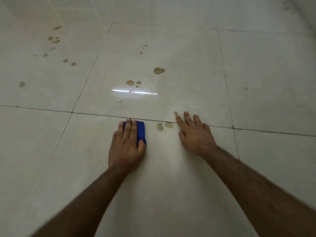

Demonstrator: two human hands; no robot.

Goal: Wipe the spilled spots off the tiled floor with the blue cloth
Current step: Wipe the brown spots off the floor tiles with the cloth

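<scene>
My left hand lies flat on the folded blue cloth and presses it to the pale tiled floor, fingers straight, thumb along the cloth's right edge. Just right of the cloth sit two brownish spots, close to a grout line. My right hand rests on the floor with spread fingers, its fingertip next to a small spot. Further ahead are more spots: a cluster by a light reflection and a bigger one.
Several more brown spots dot the tile at the far left, with a lone spot at the left edge. Tiny drops lie far ahead. A tiled wall rises at the back left.
</scene>
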